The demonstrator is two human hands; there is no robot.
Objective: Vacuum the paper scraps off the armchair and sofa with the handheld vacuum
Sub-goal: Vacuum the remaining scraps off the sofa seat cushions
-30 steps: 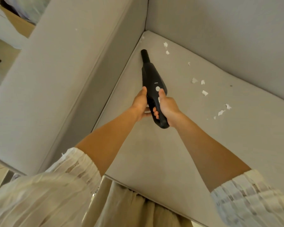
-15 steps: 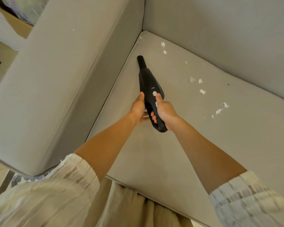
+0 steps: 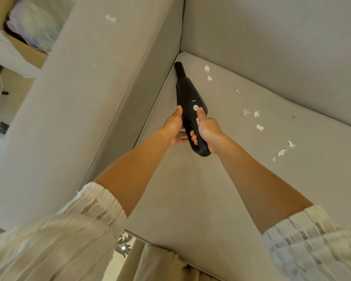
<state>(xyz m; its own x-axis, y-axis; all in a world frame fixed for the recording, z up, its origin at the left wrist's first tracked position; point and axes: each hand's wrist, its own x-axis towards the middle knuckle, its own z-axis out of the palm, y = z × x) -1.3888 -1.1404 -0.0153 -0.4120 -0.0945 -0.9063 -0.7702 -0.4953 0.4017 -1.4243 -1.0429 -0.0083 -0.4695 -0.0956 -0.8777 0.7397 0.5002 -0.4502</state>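
Our right hand (image 3: 208,129) fingers are curled round the handle of the handheld vacuum (image 3: 188,106), thumb laid along the top just below the round button. Left hand (image 3: 173,127) cups the handle from the other side, thumb up against the body, fingertips tucked under.

Containers: cardboard box (image 3: 26,49) top left, pale plastic bag (image 3: 34,23) in it, blurred.

Vacuum sits over the seat cushion (image 3: 190,199); long axis runs away from us, nozzle pointing into the seam by the armrest (image 3: 79,102), near the back corner. Paper scraps (image 3: 258,127) lie scattered to its right; one more is on the armrest top.

Versus 0.5 s ago: nozzle is further into the corner, grip unchanged.
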